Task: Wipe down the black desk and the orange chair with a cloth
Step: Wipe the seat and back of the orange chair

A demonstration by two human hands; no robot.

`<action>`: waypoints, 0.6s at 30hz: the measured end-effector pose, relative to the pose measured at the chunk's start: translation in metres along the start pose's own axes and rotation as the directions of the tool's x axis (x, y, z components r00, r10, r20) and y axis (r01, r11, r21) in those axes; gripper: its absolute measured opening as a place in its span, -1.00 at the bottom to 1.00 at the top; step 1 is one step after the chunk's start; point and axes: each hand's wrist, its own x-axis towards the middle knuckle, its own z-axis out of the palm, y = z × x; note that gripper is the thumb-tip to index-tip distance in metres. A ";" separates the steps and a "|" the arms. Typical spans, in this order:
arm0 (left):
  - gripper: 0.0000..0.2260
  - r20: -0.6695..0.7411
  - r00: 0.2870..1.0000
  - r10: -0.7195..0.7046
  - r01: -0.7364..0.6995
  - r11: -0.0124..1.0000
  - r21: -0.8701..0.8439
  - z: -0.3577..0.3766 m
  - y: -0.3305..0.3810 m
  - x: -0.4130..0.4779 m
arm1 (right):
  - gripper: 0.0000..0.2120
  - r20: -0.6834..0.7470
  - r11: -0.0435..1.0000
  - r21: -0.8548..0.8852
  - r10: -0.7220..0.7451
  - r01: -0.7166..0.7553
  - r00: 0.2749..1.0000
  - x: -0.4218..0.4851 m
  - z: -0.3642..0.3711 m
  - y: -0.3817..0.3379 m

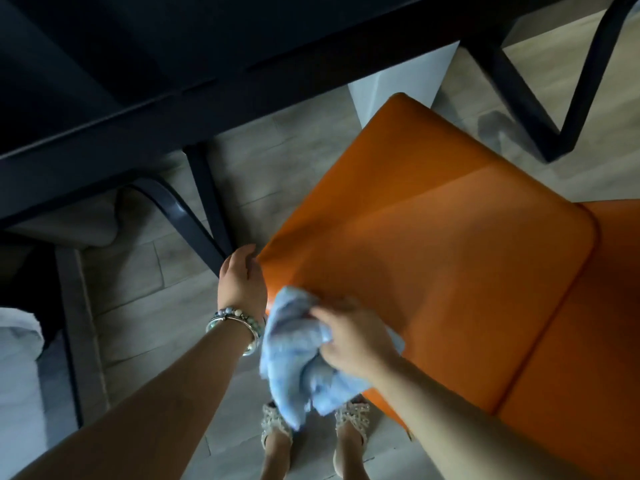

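The orange chair (433, 237) fills the right half of the view, its smooth padded surface seen from above. My right hand (353, 336) is shut on a crumpled light blue cloth (294, 358) and presses it against the chair's near left edge. My left hand (240, 278), with bracelets at the wrist, grips the chair's left corner. The black desk (138, 64) spans the top and left of the view, with its dark legs reaching down to the floor.
A black curved desk leg (207, 202) stands just left of the chair corner. Another black frame (540, 98) rises at the upper right. My feet in white sandals (349, 424) stand on the grey wood-look floor. Something white (17, 341) lies at the far left.
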 end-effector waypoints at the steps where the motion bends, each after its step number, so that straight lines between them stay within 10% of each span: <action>1: -0.69 0.003 1.000 -0.029 0.029 0.999 0.023 -0.002 -0.001 0.005 | -0.66 -0.181 0.999 0.039 0.037 -0.030 0.983 0.011 -0.018 0.011; 5: -0.66 0.119 0.988 -0.094 0.078 0.989 0.129 -0.001 -0.001 0.020 | -0.51 -0.665 0.928 -0.075 0.225 -0.364 0.712 0.085 -0.108 0.063; 8: -0.67 0.154 0.984 -0.090 0.073 0.991 0.113 0.004 0.002 0.029 | -0.30 -0.236 0.839 -0.024 0.523 -0.543 0.819 0.147 -0.145 0.079; 11: -0.69 0.073 0.987 -0.143 0.142 0.990 0.022 0.004 0.001 0.036 | -0.22 0.290 0.995 -0.028 0.104 -0.100 0.951 0.181 -0.128 0.065; 14: -0.73 -0.140 0.969 -0.202 0.189 0.977 -0.099 -0.003 -0.001 0.034 | -0.54 -0.212 0.919 -0.311 0.181 -0.242 0.960 0.150 -0.051 0.028; 18: -0.77 -0.328 0.942 -0.079 0.037 0.990 -0.134 -0.012 0.015 0.027 | -0.60 -0.043 0.915 -0.236 -0.345 0.326 0.938 0.089 0.005 -0.020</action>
